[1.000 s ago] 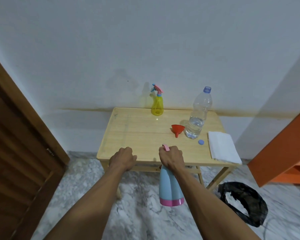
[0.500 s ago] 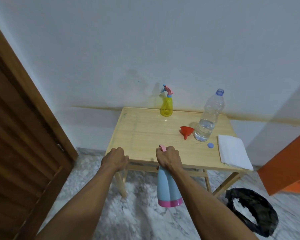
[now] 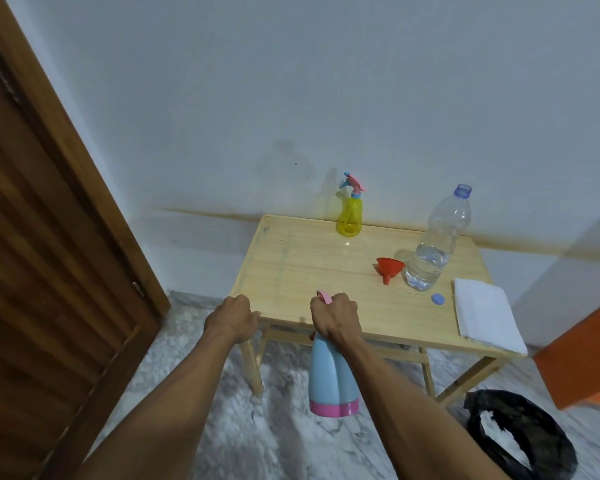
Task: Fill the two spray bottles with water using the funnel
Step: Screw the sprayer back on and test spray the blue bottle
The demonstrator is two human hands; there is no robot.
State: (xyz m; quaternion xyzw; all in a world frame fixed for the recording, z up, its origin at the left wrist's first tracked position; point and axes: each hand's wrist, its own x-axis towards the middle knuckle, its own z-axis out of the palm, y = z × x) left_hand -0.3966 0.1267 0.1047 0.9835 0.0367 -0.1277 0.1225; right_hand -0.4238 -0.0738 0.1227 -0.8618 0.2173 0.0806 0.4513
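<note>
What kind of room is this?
Probably a room in a home: a small wooden table against a plain wall, a wooden door to the left, and a marble-patterned floor.

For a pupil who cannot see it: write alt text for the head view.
The right hand grips a blue spray bottle before a wooden table; the left hand is a fist. On the table: a yellow spray bottle, red funnel, water bottle, cap, white cloth.

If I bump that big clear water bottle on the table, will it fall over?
Probably not easily. The water bottle is tall and narrow, but its water sits only in the bottom part, which likely steadies it. A hard knock could still tip it, and with its blue cap lying off on the table, water would likely spill.
</note>
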